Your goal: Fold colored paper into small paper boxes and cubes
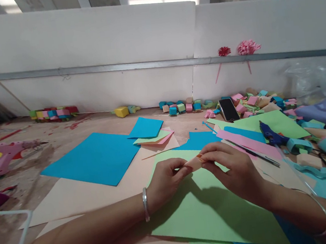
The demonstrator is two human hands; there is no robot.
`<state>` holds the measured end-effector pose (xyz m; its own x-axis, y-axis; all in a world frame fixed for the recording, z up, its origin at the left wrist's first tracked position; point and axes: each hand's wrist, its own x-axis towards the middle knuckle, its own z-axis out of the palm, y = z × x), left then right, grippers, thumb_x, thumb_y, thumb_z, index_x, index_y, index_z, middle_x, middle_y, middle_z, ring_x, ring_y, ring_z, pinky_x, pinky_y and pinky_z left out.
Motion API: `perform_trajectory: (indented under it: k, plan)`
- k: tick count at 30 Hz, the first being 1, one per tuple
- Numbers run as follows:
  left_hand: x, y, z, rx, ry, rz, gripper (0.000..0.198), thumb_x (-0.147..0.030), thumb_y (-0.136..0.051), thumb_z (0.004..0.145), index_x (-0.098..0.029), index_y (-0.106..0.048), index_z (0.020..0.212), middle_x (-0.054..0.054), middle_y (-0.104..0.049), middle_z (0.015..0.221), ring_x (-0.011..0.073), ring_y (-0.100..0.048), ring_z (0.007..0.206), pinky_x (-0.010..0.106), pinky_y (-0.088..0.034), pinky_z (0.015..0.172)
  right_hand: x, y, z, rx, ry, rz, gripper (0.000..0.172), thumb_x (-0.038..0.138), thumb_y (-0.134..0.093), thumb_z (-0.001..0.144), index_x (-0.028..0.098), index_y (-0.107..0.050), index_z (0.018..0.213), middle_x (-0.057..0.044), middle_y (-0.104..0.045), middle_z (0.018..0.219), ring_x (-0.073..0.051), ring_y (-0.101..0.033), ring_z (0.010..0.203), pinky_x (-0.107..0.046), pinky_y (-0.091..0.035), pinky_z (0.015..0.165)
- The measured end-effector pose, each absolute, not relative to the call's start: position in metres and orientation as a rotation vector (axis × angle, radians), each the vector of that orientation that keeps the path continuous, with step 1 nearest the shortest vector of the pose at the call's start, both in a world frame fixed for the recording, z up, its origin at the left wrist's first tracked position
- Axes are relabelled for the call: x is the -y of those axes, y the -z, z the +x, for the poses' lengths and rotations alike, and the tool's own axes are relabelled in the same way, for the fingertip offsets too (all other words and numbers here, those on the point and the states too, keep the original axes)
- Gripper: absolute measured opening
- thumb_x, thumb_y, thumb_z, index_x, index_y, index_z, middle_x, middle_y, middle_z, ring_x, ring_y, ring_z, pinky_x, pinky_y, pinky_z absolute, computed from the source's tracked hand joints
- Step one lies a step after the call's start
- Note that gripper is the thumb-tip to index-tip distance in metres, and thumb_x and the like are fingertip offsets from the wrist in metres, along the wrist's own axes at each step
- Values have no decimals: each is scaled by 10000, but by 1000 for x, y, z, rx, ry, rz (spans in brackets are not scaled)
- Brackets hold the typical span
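Observation:
Both hands meet over a light green paper sheet (210, 215) on the table. My left hand (166, 181) and my right hand (234, 168) are each pinched on the ends of a small folded piece of peach-coloured paper (194, 163), held just above the green sheet. A silver bangle sits on each wrist. The fingertips cover most of the small piece, so its fold is hard to read.
A large blue sheet (96, 158) lies to the left, with a stack of small coloured squares (152, 135) behind it. A pink glue gun (9, 152) lies far left, a blue glue gun (271, 136) and scissors to the right. A phone (228, 109) and several paper cubes (185, 106) line the back wall.

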<state>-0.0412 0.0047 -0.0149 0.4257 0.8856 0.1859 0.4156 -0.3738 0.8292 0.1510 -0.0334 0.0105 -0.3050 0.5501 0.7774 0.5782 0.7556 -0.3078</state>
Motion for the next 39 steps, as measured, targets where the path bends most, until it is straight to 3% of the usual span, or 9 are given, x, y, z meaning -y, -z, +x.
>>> perform_trajectory:
  k: [5,11,17,26,35,39]
  plan:
    - [1,14,-41,-943,-812,1977,171,-222,-546,850,-172,-708,835,12,-699,813,135,-589,725,225,-448,671,36,-11,150,2005,-13,-828,106,82,-570,870,123,-667,880,-98,-658,888,-145,-628,830,-244,-524,732]
    - [1,16,-42,-968,-827,2000,184,-260,-573,857,-164,-717,794,11,-692,732,129,-581,673,219,-446,628,37,-9,152,2061,14,-807,128,82,-534,887,129,-651,868,-104,-668,906,-157,-631,843,-259,-515,731]
    - [9,7,-40,-852,-938,1936,130,-258,-621,846,-179,-706,905,22,-715,852,134,-628,758,196,-487,618,42,-7,153,2147,22,-817,168,60,-489,889,137,-635,853,-97,-666,881,-170,-618,829,-284,-494,716]
    - [26,-13,-44,-745,-1145,2106,70,-232,-682,815,-164,-689,800,31,-668,765,124,-590,699,220,-480,614,56,-10,147,2296,106,-760,178,57,-465,887,110,-635,896,-120,-637,818,-204,-568,764,-335,-476,648]
    - [29,-20,-49,-668,-1303,2262,20,-172,-691,808,-160,-689,792,30,-664,692,124,-604,665,236,-482,616,61,-7,143,2168,108,-754,153,63,-530,877,174,-582,968,-79,-685,935,-178,-630,880,-290,-508,758]
    - [32,-22,-51,-625,-1335,2245,47,-131,-702,791,-174,-690,807,25,-680,708,130,-621,684,245,-499,638,63,-5,141,2154,93,-743,140,98,-519,895,195,-549,992,-47,-705,883,-162,-653,816,-266,-518,713]
